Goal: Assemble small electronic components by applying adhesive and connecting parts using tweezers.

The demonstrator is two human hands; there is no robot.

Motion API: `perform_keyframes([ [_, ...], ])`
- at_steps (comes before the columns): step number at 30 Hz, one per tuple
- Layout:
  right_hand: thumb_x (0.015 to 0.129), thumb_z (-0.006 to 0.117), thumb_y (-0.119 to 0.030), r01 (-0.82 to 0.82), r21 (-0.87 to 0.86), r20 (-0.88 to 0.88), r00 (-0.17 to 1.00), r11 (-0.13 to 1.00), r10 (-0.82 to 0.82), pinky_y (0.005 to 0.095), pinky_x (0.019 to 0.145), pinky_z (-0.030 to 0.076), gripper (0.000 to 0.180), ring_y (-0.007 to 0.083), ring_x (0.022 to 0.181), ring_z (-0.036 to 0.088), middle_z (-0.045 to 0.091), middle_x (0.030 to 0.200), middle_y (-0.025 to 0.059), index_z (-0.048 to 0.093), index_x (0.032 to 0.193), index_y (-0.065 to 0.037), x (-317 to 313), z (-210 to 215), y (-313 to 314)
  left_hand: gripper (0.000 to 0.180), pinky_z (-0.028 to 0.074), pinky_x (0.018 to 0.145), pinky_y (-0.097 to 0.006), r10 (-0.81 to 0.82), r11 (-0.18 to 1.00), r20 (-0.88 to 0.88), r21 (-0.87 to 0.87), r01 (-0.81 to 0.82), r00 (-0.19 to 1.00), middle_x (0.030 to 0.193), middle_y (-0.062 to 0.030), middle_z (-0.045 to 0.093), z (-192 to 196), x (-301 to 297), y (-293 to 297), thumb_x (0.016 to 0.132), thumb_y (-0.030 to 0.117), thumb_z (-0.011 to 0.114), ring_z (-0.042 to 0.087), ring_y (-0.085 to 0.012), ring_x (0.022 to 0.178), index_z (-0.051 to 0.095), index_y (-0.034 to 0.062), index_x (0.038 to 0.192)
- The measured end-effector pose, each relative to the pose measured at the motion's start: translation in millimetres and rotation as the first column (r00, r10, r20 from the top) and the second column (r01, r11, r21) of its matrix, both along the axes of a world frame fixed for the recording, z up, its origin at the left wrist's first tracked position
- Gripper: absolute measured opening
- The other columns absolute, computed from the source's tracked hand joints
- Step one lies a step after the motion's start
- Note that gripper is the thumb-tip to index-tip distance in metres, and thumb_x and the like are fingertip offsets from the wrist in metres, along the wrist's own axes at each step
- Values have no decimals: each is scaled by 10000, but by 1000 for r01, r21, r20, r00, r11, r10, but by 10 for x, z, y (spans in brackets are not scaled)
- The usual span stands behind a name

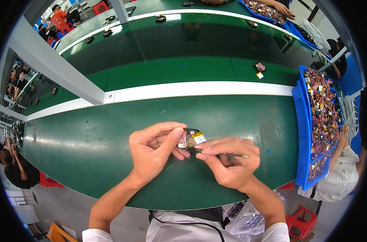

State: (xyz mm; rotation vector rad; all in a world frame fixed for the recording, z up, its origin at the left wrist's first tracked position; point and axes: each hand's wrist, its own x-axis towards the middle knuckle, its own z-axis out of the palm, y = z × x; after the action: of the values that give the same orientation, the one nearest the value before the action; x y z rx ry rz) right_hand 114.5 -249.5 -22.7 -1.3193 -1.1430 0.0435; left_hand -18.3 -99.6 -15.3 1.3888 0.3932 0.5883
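Observation:
Above the green workbench (127, 121), my left hand (151, 149) grips a small black electronic device (190, 132) between thumb and fingers. Its casing is open, showing a reddish circuit board (182, 141) and a flat battery (199, 138), silver-white with yellow tape. My right hand (234, 161) closes on a thin dark metal tool (235, 155); one end sticks out to the right past the fingers. Whether it is tweezers or a plain rod I cannot tell. The right fingertips meet the device's lower right edge and hide the tool's other end.
Blue bins (302, 133) full of small boards and batteries stand at the bench's right end. Beyond a white rail (191, 88) runs a dark green conveyor belt (167, 44) carrying small devices (259, 67). A grey post (66, 60) rises at left. Co-workers sit on both sides.

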Motion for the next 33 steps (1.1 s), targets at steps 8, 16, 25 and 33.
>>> perform_keyframes([
  [8, 634, 779, 103, 80, -5, 313, 947, 997, -75, 229, 434, 348, 270, 117, 492, 597, 785, 845, 72, 757, 843, -66, -2, -5, -20, 254, 588, 541, -248, -21, 996, -60, 86, 26, 998, 859, -151, 736, -5, 52, -52, 936, 10, 711, 728, -172, 675, 680, -80, 1171],
  [16, 661, 811, 100, 98, -20, 435, 897, 995, -80, 207, 427, 317, 289, 81, 481, 591, 793, 864, 65, 730, 860, -93, -62, -48, -15, 214, 522, 504, -210, -6, 998, -182, 66, 18, 983, 810, -94, 718, 14, 24, -36, 912, -9, 728, 682, -96, 635, 668, -66, 1109],
  [25, 621, 784, 101, 143, 49, 463, 874, 988, -150, 234, 414, 320, 272, 95, 443, 498, 782, 860, 63, 765, 828, -76, -74, -114, 14, 153, 523, 513, -213, 25, 1000, -204, 23, -21, 979, 814, -89, 691, 22, 82, -63, 908, -40, 704, 642, -89, 586, 655, -62, 1051],
  [33, 677, 834, 44, 205, 123, 327, 915, 971, -235, 230, 446, 359, 219, 109, 570, 672, 778, 850, 51, 745, 838, -75, 125, -113, 40, 184, 515, 492, -264, 37, 997, -268, 72, -18, 963, 828, -102, 669, 79, 503, 447, 899, -3, 673, 652, -151, 584, 629, -55, 1070],
])
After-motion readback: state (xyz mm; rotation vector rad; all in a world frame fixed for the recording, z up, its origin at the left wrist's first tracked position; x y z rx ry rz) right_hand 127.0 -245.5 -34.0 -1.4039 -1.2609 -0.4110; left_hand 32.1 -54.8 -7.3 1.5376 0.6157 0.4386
